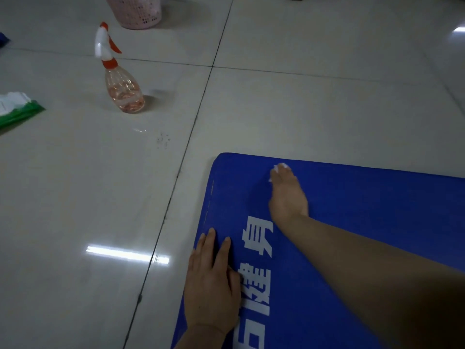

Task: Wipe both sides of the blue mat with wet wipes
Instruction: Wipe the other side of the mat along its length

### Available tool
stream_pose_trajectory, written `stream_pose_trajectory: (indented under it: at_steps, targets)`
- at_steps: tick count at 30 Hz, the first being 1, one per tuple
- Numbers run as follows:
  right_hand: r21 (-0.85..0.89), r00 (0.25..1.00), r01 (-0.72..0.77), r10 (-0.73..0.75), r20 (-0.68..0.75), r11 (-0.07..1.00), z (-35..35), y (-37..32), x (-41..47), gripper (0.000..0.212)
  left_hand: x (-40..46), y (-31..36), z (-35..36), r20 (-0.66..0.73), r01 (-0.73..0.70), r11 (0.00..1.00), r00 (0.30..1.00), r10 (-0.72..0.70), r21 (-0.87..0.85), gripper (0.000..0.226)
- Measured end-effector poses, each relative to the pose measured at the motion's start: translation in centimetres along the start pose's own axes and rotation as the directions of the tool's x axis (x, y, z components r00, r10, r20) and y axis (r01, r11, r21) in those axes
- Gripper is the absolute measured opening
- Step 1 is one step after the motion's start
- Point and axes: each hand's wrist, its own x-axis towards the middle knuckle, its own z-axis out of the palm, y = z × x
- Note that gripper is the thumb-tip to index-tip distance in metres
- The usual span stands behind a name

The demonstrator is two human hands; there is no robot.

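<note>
Flat on the blue mat (352, 222), near its left edge, the left hand (211, 283) presses down with straight fingers and holds nothing. Farther up the mat, near its top edge, the right hand (286, 192) pushes a white wet wipe (280, 167); its grip hides under the palm, so I cannot tell. Lying on the floor (75, 222), the mat looks soft, light and bendy, best lifted by a corner.

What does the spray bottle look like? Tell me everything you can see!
The spray bottle stands upright on the shiny tiled floor, left of the blue mat and apart from it. Its body is clear, pinkish plastic, rounded and wider at the bottom, with a little pinkish liquid low inside. On top sits a white spray head with a red tip, red trigger and red collar. Nothing touches it but the floor; neither hand is near it.
</note>
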Motion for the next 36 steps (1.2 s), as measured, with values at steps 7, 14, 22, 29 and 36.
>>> stream_pose_trajectory:
  at_steps: [7, 14, 22, 29, 36]
  targets:
    - [0.4, 0.907, 0.377, -0.42, 0.021, 0.835, -1.8, -6.6, -3.3, 0.054, 0.1, 0.3, -0.4, 0.067, 0.021, 1.0, 0.998, -0.021, -0.003, 0.052]
    - [0.222, 0.998, 0.049, -0.057, 0.027, 0.974, 0.3, -1.1, -4.2, 0.07, 0.4, 0.2, -0.1, 0.057, 0.004, 1.0, 0.998, -0.004, -0.011, 0.06]
    - [0.287, 0.954, 0.298, -0.287, -0.081, 0.91, 1.6, -3.7, -7.7, 0.065, 0.1, 0.3, -0.6, 0.001, 0.043, 0.987, 0.999, -0.043, -0.153, 0.047]
    - [0.17, 0.999, 0.003, 0.005, -0.048, 0.985, 1.9, -3.0, -9.9, 0.069, -2.4, -0.3, -1.5, 0.013, 0.01, 0.996, 1.0, -0.009, -0.091, 0.045]
    - [0.33, 0.892, 0.452, -0.428, -0.149, 0.829, 1.7, -8.1, -12.2, 0.068, -2.8, -0.8, -1.7, -0.005, 0.087, 0.978, 0.996, -0.09, -0.189, 0.047]
